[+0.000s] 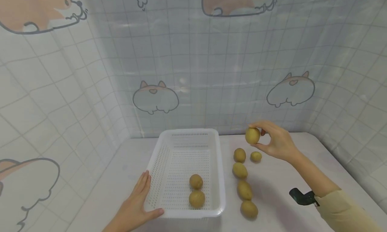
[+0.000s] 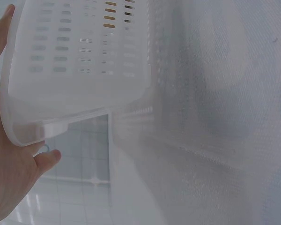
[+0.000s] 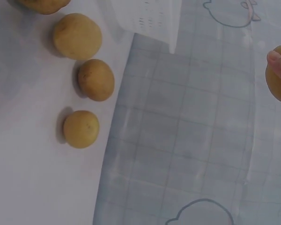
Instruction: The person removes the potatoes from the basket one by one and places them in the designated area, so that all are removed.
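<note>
- One potato (image 1: 252, 136) is up off the bench (image 1: 121, 171), pinched between the thumb and fingertips of the right hand (image 1: 279, 143); the grip is only as wide as the potato.
- Looks to me like the step in hand is moving this potato through the air; it hangs past the far end of the row, to the right of the basket (image 1: 221, 178).
- I'd say the next move calls for a steady pinch and enough height for the right hand to clear the basket's rim, should it swing left.
- The left hand (image 1: 136, 201) is spread wide, fingers laid along the basket's left rim, thumb out over the near one, apparently steadying it.
- Inside the basket, to the right of the left hand, two potatoes (image 1: 196, 199) sit one behind the other, touching or nearly so; the part of the basket beyond them is bare.
- Nearer the person than the right hand, and to its left, four potatoes (image 1: 244, 190) make a ragged row; one small potato (image 1: 256, 156) lies just beside its far end.
</note>
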Action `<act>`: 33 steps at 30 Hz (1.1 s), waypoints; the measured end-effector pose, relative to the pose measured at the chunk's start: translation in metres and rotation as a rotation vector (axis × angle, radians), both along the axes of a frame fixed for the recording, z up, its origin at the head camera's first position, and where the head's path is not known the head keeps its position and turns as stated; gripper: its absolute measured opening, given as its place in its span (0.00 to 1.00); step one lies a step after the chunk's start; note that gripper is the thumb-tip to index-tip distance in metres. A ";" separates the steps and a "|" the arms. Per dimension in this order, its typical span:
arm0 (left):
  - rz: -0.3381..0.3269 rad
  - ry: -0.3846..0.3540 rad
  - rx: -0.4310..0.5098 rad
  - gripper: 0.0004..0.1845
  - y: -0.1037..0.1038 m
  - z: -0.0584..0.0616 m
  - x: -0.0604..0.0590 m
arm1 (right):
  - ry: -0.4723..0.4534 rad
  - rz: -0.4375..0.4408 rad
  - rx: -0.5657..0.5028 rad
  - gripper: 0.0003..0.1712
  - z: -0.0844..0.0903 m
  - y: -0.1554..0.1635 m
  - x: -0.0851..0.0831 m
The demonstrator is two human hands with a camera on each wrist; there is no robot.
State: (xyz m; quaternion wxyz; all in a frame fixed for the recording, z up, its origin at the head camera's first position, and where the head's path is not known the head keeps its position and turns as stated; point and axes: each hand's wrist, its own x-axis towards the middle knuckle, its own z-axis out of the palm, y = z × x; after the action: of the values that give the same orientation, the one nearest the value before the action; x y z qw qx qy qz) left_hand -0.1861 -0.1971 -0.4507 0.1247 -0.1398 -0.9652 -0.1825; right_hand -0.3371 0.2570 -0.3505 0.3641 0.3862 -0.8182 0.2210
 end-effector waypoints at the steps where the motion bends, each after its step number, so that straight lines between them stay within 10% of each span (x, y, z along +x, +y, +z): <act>1: 0.000 -0.002 -0.001 0.60 0.000 0.000 0.000 | -0.005 -0.006 0.002 0.39 -0.001 0.001 0.000; 33: -0.001 0.006 -0.008 0.60 0.000 0.001 0.000 | -0.130 -0.123 0.078 0.37 -0.034 0.024 -0.001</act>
State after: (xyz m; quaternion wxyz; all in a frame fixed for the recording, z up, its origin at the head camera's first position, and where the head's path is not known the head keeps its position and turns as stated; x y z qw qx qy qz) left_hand -0.1859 -0.1967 -0.4497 0.1270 -0.1415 -0.9654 -0.1783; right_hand -0.3377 0.2808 -0.3846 0.3079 0.3339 -0.8702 0.1907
